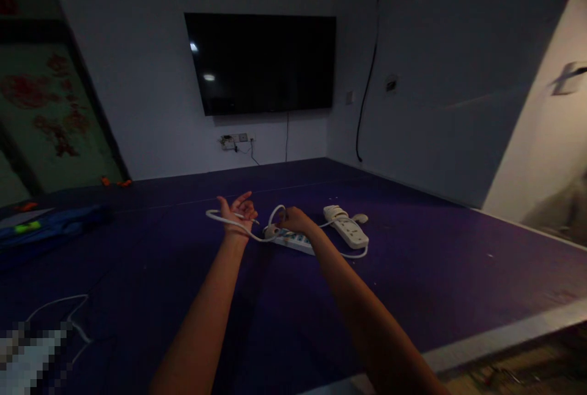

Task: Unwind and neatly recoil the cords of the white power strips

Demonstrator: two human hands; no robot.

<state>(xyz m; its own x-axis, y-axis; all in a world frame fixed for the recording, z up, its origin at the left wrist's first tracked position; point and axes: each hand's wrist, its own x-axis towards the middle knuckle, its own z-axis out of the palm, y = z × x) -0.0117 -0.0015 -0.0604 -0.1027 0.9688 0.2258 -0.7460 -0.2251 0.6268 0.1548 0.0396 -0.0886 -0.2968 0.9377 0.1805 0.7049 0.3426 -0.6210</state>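
My left hand (238,214) is palm up, its fingers partly curled and its thumb held out. A white cable (229,221) loops across its palm and wrist, and a short end pokes out beside it. My right hand (294,220) is closed with its fingertips at the cable's small loop; its exact grip is partly hidden. Below it lies a white power strip (298,243), with a round white plug (271,232) at its left end. Just right of it rests a second white power strip (352,233) with its cord wound around one end.
The purple surface (422,260) has a pale front edge (513,335). Blue cloth (55,230) lies at left, with another white cable (77,315) nearer me. A television (266,65) hangs on the back wall above sockets (238,138). A dark cord (367,95) hangs at right.
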